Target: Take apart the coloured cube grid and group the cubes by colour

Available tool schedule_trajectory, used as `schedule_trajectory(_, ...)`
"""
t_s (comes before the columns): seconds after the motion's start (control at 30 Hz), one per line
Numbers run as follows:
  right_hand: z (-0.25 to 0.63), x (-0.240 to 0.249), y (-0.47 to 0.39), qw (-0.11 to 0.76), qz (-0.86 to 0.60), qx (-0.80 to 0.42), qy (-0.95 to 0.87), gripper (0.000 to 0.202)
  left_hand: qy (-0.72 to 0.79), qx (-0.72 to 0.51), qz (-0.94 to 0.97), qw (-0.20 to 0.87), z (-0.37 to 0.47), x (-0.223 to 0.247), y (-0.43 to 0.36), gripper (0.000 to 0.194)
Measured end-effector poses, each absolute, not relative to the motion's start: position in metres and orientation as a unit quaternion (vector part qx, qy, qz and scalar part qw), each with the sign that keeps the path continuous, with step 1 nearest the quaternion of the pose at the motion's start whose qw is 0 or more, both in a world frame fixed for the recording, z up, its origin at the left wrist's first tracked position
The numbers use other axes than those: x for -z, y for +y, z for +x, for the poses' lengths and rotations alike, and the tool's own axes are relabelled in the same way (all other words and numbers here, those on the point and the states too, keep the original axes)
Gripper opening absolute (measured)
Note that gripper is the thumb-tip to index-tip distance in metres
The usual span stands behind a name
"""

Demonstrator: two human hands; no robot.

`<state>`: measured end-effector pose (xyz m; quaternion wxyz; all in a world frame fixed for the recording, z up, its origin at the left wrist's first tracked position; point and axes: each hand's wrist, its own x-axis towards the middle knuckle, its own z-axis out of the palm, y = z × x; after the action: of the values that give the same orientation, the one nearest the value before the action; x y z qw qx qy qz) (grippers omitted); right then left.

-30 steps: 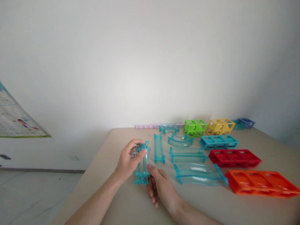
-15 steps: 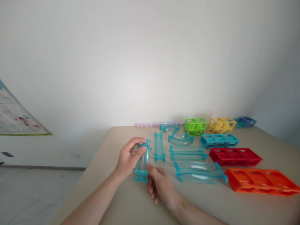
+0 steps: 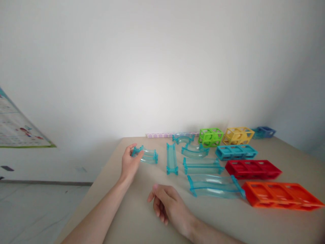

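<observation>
My left hand (image 3: 130, 163) grips the left end of some clear blue track pieces (image 3: 150, 156), which lie sideways and seem stacked, near the table's far left. Just right of them stands a straight clear blue track (image 3: 172, 159), lengthwise. My right hand (image 3: 169, 205) rests nearer the front with fingers loosely curled and apart, holding nothing. Beyond it to the right lie a wide wavy track (image 3: 215, 186), a straight one (image 3: 203, 166) behind it, and curved pieces (image 3: 195, 151) further back.
On the right of the table (image 3: 137, 217) are orange (image 3: 281, 195), red (image 3: 252, 169), teal (image 3: 236, 152), yellow (image 3: 238, 136) and green (image 3: 210, 137) open frames. A patterned strip (image 3: 159, 135) runs along the wall, and a dark blue piece (image 3: 266, 131) sits in the far right corner.
The track pieces in my left hand have moved back and left and turned from lengthwise to sideways. My right hand has let go of them and shifted slightly toward the front.
</observation>
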<state>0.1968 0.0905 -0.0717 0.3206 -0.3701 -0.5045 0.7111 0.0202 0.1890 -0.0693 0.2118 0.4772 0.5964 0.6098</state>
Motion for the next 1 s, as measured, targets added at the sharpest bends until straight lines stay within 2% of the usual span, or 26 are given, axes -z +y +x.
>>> schedule_trajectory(0.1, 0.197, 0.07, 0.089, 0.312, -0.368, -0.704, -0.522, 0.067, 0.601, -0.571, 0.521, 0.204, 0.022, 0.077, 0.19, 0.053)
schedule_trajectory(0.33, 0.198, 0.072, 0.088, 0.297, -0.359, -0.688, -0.557, 0.061, 0.591, -0.448, 0.658, 0.131, 0.028, 0.065, 0.176, 0.019)
schedule_trajectory(0.47, 0.198, 0.073, 0.088, 0.291, -0.366, -0.678, -0.568, 0.058, 0.579, -0.334, 0.734, 0.12, 0.03, 0.064, 0.171, 0.012)
schedule_trajectory(0.7, 0.197, 0.077, 0.088, 0.28, -0.373, -0.663, -0.586, 0.057, 0.553, -0.313, 0.761, 0.133, 0.036, 0.065, 0.169, 0.008)
schedule_trajectory(1.0, 0.195, 0.072, 0.086, 0.289, -0.367, -0.652, -0.598, 0.047, 0.564, -0.31, 0.763, 0.06, 0.05, 0.071, 0.17, 0.007)
